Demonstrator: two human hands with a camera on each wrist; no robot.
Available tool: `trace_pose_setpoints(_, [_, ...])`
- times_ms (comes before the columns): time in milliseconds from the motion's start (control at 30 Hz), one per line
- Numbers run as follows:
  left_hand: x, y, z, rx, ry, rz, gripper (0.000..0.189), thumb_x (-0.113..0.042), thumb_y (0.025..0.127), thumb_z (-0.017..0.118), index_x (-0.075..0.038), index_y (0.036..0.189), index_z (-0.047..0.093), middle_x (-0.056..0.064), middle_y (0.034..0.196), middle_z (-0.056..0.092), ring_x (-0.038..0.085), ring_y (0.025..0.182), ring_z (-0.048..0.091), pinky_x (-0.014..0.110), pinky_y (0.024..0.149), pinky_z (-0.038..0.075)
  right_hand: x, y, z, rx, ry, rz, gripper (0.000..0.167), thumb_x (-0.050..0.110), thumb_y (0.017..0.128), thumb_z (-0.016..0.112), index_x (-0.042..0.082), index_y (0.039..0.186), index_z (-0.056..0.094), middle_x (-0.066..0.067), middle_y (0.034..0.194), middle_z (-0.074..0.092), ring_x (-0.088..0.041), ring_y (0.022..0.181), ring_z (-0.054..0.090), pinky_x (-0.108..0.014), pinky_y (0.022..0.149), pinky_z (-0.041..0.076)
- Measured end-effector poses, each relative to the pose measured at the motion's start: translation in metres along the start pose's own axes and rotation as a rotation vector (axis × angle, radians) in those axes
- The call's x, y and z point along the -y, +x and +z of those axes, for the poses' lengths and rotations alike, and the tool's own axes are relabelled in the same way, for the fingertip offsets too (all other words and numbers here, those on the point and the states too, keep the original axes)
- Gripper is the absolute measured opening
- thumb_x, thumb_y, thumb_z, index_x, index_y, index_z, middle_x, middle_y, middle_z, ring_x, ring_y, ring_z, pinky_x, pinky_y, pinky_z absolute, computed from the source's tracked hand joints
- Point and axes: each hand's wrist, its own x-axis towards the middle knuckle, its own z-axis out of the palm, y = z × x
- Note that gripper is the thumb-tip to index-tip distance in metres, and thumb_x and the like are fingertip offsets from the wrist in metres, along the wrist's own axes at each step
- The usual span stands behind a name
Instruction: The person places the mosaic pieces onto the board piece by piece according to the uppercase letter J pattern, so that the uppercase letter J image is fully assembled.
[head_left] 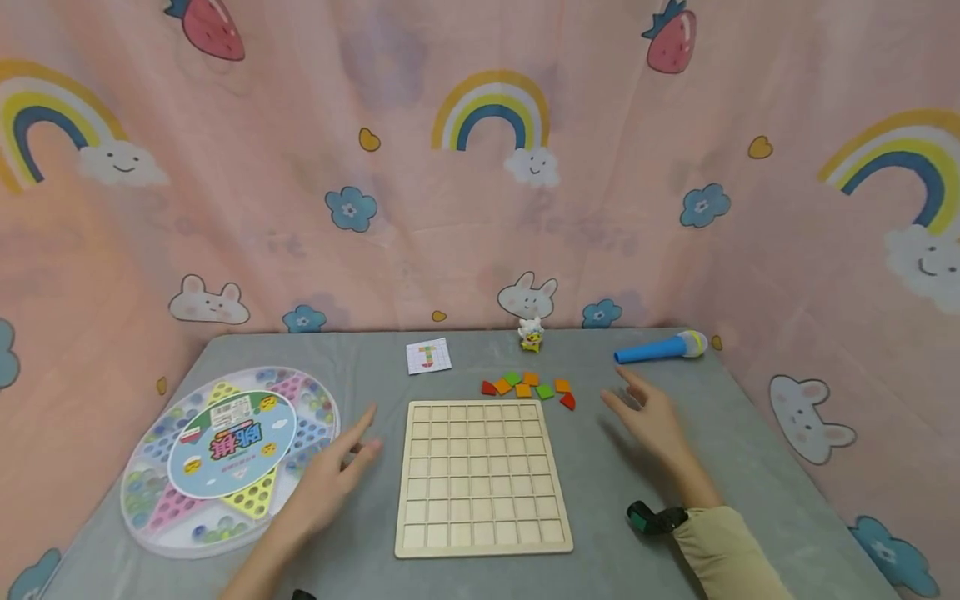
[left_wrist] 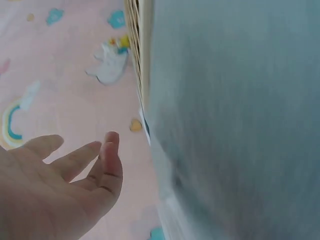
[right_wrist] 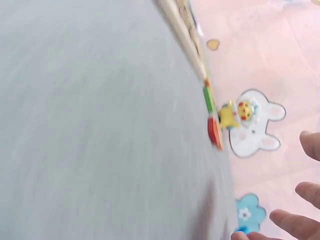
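A square wooden grid board point(head_left: 482, 479) lies on the grey table between the two hands. Beyond its far edge are several small orange, green and red tiles point(head_left: 523, 391), some square and some rounded. My left hand point(head_left: 330, 475) hovers left of the board, fingers loosely extended and holding nothing; its palm and fingers point(left_wrist: 75, 175) show in the left wrist view. To the right of the board my right hand point(head_left: 656, 421) is raised with relaxed fingers, near the tiles and the microphone. In the right wrist view only its fingertips point(right_wrist: 295, 224) appear.
A round Chinese checkers set point(head_left: 150, 525) with marbles sits at the left. Behind the board lie a card with a coloured T-like pattern point(head_left: 429, 356) and a small figurine point(head_left: 531, 334). A blue toy microphone point(head_left: 660, 347) rests at the back right, before a pink patterned curtain point(head_left: 480, 233).
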Motion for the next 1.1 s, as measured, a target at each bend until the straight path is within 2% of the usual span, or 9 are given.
trace_pose_setpoints(100, [-0.004, -0.007, 0.01, 0.049, -0.012, -0.024, 0.08, -0.043, 0.099, 0.074, -0.021, 0.167, 0.037, 0.011, 0.159, 0.054, 0.02, 0.106, 0.06, 0.038, 0.084, 0.05, 0.004, 0.008, 0.012, 0.011, 0.068, -0.019, 0.069, 0.037, 0.107, 0.065, 0.004, 0.162, 0.042, -0.024, 0.164, 0.043, -0.049, 0.142, 0.05, -0.064, 0.11, 0.045])
trace_pose_setpoints(200, [-0.004, -0.015, 0.02, 0.11, 0.01, -0.001, 0.092, -0.043, 0.089, 0.085, -0.017, 0.166, 0.04, 0.007, 0.156, 0.057, 0.017, 0.107, 0.057, 0.035, 0.084, 0.047, 0.009, 0.013, 0.024, 0.026, 0.102, -0.026, 0.066, 0.032, 0.106, 0.067, 0.0, 0.16, 0.045, -0.025, 0.16, 0.049, -0.047, 0.137, 0.056, -0.061, 0.108, 0.048])
trace_pose_setpoints(300, [0.0, -0.02, 0.027, 0.149, -0.008, 0.04, 0.093, -0.041, 0.087, 0.087, -0.015, 0.164, 0.043, 0.006, 0.144, 0.063, 0.015, 0.102, 0.055, 0.031, 0.082, 0.045, 0.012, 0.017, 0.033, 0.042, 0.119, -0.008, 0.065, 0.032, 0.106, 0.068, -0.001, 0.158, 0.047, -0.026, 0.156, 0.052, -0.047, 0.135, 0.058, -0.059, 0.108, 0.048])
trace_pose_setpoints(533, [0.011, -0.019, 0.037, 0.136, -0.073, 0.096, 0.095, -0.035, 0.083, 0.091, -0.015, 0.163, 0.044, 0.006, 0.115, 0.066, 0.011, 0.092, 0.054, 0.027, 0.076, 0.045, 0.004, 0.03, 0.042, 0.023, 0.177, 0.029, 0.058, 0.03, 0.108, 0.065, 0.0, 0.156, 0.051, -0.027, 0.151, 0.056, -0.046, 0.137, 0.054, -0.061, 0.113, 0.042])
trace_pose_setpoints(633, [0.016, -0.016, 0.042, 0.173, -0.05, 0.076, 0.098, -0.038, 0.083, 0.091, -0.013, 0.164, 0.043, 0.0, 0.097, 0.058, 0.008, 0.084, 0.051, 0.026, 0.074, 0.043, -0.004, 0.031, 0.048, -0.01, 0.119, -0.028, 0.049, 0.018, 0.106, 0.066, -0.005, 0.149, 0.056, -0.03, 0.144, 0.061, -0.047, 0.134, 0.055, -0.061, 0.112, 0.043])
trace_pose_setpoints(833, [0.025, -0.014, 0.045, 0.219, -0.055, 0.057, 0.102, -0.035, 0.082, 0.091, -0.003, 0.163, 0.04, -0.001, 0.09, 0.05, 0.007, 0.077, 0.046, 0.025, 0.079, 0.04, -0.009, 0.035, 0.062, -0.022, -0.015, -0.179, 0.038, 0.007, 0.102, 0.069, -0.01, 0.136, 0.065, -0.031, 0.136, 0.064, -0.05, 0.131, 0.056, -0.063, 0.112, 0.041])
trace_pose_setpoints(967, [0.028, -0.014, 0.045, 0.262, -0.014, 0.065, 0.107, -0.042, 0.081, 0.091, -0.001, 0.164, 0.037, -0.001, 0.103, 0.056, 0.007, 0.086, 0.046, 0.026, 0.086, 0.04, -0.009, 0.038, 0.067, -0.045, -0.041, -0.196, 0.034, 0.004, 0.1, 0.071, -0.011, 0.13, 0.068, -0.032, 0.133, 0.064, -0.05, 0.127, 0.057, -0.065, 0.11, 0.042])
trace_pose_setpoints(1033, [0.029, -0.015, 0.045, 0.273, 0.014, 0.077, 0.109, -0.045, 0.081, 0.091, -0.001, 0.164, 0.036, 0.008, 0.127, 0.063, 0.007, 0.093, 0.046, 0.029, 0.089, 0.041, -0.009, 0.038, 0.069, -0.052, -0.048, -0.189, 0.033, 0.004, 0.099, 0.07, -0.011, 0.128, 0.069, -0.032, 0.132, 0.064, -0.051, 0.126, 0.057, -0.065, 0.109, 0.042])
trace_pose_setpoints(1100, [0.03, -0.016, 0.045, 0.279, 0.032, 0.081, 0.11, -0.046, 0.08, 0.091, -0.001, 0.164, 0.036, 0.018, 0.153, 0.054, 0.009, 0.098, 0.047, 0.031, 0.091, 0.043, -0.008, 0.039, 0.072, -0.057, -0.055, -0.187, 0.031, 0.003, 0.1, 0.069, -0.011, 0.127, 0.07, -0.032, 0.13, 0.064, -0.051, 0.125, 0.057, -0.065, 0.109, 0.042])
